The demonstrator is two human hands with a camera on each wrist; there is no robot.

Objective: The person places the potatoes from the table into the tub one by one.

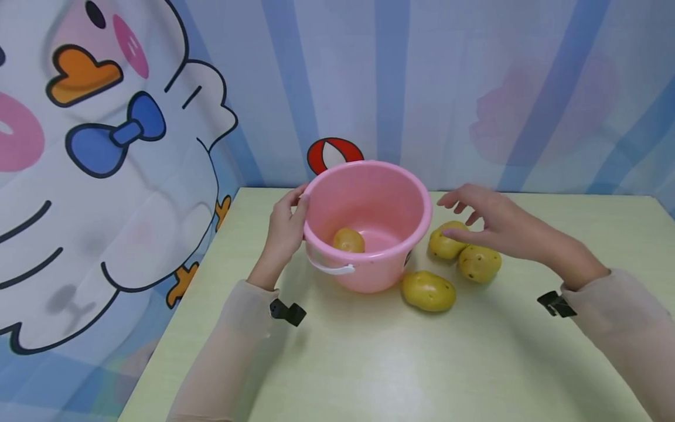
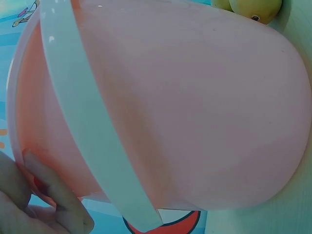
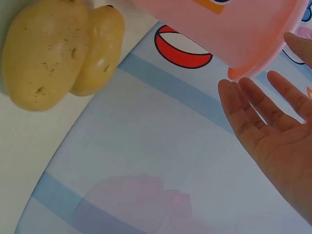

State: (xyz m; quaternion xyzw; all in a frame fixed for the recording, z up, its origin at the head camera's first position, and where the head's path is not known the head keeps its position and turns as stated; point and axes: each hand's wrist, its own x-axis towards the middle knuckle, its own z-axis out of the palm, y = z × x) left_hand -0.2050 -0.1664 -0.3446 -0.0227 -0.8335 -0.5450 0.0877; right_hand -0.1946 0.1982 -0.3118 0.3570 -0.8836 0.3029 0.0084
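A pink bucket [image 1: 369, 272] stands on the table, its mouth tipped towards me. Inside lies one potato [image 1: 348, 240]. My left hand [image 1: 287, 228] grips the rim at the left, thumb and fingers on either side of it, as the left wrist view also shows. The white handle [image 2: 92, 112] hangs down along the bucket's side. To the right of the bucket, my right hand [image 1: 493, 225] hovers with fingers spread and nothing held. Beneath it lie two touching potatoes, one nearer the bucket [image 1: 443, 241] and one further right [image 1: 480, 264]. Another potato [image 1: 429, 291] rests by the bucket's base.
The pale table [image 1: 390, 363] ends at a cartoon-printed cloth backdrop [image 1: 443, 88] behind the bucket. A large printed bird [image 1: 132, 193] covers the cloth on the left. Black wrist mounts sit on the left sleeve [image 1: 227, 351] and the right sleeve [image 1: 622, 322].
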